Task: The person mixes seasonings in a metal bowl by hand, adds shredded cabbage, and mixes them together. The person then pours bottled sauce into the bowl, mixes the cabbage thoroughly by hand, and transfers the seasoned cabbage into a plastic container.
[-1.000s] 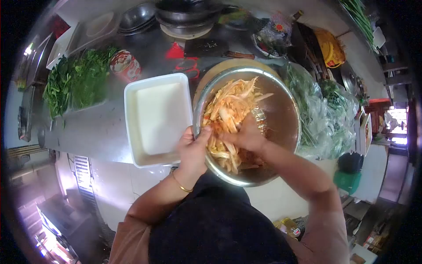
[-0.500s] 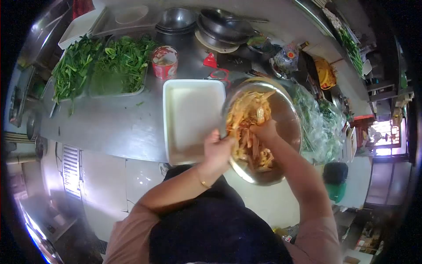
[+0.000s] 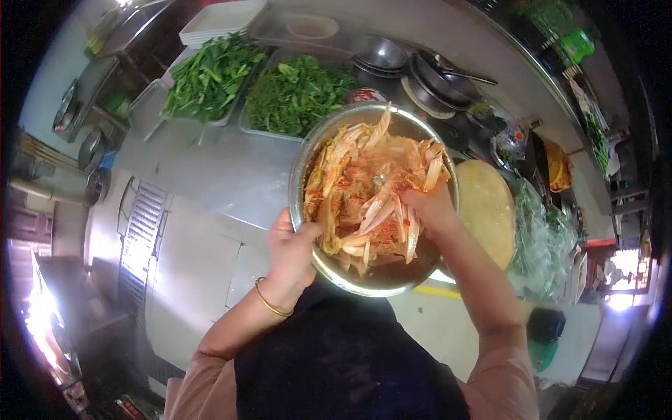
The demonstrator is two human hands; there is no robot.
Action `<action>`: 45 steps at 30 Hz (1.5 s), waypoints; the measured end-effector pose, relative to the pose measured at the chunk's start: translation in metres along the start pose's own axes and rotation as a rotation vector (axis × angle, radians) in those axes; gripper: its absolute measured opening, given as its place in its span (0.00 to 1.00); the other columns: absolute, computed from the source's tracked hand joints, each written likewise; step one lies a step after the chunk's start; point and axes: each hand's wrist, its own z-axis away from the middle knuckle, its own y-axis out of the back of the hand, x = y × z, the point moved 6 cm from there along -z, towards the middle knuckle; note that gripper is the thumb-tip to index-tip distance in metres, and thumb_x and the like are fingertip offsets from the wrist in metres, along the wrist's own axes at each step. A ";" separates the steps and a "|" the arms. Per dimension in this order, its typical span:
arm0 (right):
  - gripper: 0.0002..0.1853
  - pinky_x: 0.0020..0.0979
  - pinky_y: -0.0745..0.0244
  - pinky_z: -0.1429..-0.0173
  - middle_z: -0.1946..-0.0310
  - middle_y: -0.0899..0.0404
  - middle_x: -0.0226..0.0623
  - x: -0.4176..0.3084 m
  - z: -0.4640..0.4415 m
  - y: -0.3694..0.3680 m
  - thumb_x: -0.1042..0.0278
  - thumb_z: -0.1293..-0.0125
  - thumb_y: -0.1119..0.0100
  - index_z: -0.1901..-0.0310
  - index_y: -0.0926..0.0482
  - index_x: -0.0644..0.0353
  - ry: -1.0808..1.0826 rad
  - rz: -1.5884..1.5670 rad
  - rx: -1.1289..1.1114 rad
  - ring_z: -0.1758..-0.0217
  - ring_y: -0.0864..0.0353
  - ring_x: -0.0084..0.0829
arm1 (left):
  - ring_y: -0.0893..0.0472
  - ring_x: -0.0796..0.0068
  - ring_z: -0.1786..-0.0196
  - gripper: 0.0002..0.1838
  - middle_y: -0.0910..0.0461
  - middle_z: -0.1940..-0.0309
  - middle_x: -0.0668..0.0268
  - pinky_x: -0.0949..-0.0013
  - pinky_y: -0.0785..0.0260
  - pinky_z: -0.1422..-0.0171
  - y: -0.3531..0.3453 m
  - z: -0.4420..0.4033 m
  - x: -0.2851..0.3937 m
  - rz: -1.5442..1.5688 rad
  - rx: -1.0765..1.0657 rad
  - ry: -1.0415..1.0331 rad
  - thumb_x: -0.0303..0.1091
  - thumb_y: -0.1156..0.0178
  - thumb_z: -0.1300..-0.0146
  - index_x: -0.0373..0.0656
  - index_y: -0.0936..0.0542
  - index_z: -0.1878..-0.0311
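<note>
A large steel bowl (image 3: 409,273) is held tilted in front of me. Inside lie long pale yellowish strips (image 3: 350,203) coated in a reddish seasoning. My left hand (image 3: 292,252) is closed on the bowl's left rim, thumb over the edge. Reaching in from the right, my right hand (image 3: 428,208) has its fingers curled into the strips, and the fingertips are hidden among them. The white rectangular tray from earlier is almost wholly hidden behind the bowl.
Two trays of leafy greens (image 3: 301,98) stand at the back left of the steel counter (image 3: 203,175). A round board (image 3: 486,210) lies right of the bowl, beside bagged greens (image 3: 542,238). Stacked metal bowls (image 3: 381,56), woks (image 3: 444,80) and white trays (image 3: 220,21) line the back.
The bowl has moved left and up towards me, now covering the white tray and uncovering the round board. Both hands moved with it; my view has shifted left.
</note>
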 end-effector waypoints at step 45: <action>0.50 0.44 0.32 0.36 0.47 0.24 0.49 0.098 -0.118 0.083 0.54 0.55 0.27 0.29 0.39 0.54 0.136 1.622 -0.702 0.41 0.26 0.46 | 0.20 0.63 0.53 0.25 0.24 0.51 0.57 0.60 0.22 0.48 0.184 0.046 0.040 -0.157 0.650 -0.058 0.21 0.53 0.43 0.38 0.34 0.39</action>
